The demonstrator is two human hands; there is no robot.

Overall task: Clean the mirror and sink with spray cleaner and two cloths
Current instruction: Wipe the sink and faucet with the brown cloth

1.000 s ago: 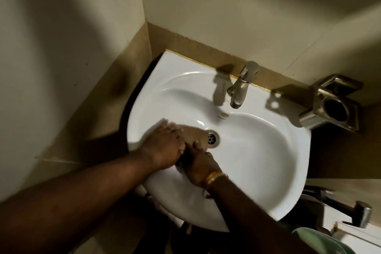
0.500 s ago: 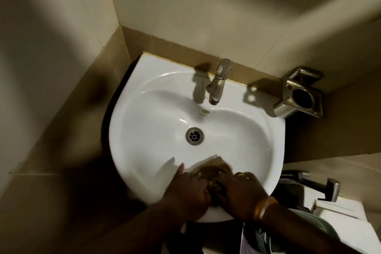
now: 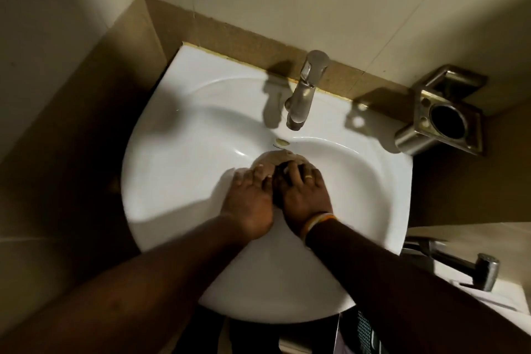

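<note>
- The white sink (image 3: 178, 152) is mounted in a corner against the far wall, its flat back edge running left to right along the tiles and its rounded front bulging toward the near side.
- A brownish cloth (image 3: 275, 158) lies in the middle of the basin, just near of the overflow hole (image 3: 281, 141); only its far, rounded edge shows, so its long axis cannot be told.
- The left hand (image 3: 249, 201) lies flat on the near-left part of the cloth, fingers straight and spread, pointing to the far side.
- The right hand (image 3: 304, 195) presses down beside it, touching the left one, fingers also extended toward the far side over the cloth; a ring sits on one finger and a band (image 3: 317, 223) circles the wrist.
- Both hands cover most of the cloth and hide the drain entirely.
- The tap (image 3: 304, 89) stands at the far middle of the sink, spout tilted toward the near side over the basin.
- A metal holder (image 3: 442, 121) is fixed to the wall at the far right, just beside the sink's corner.
- At the near right a metal sprayer head (image 3: 485, 267) shows in part; the dark things under the sink's near edge are too dim to make out.
</note>
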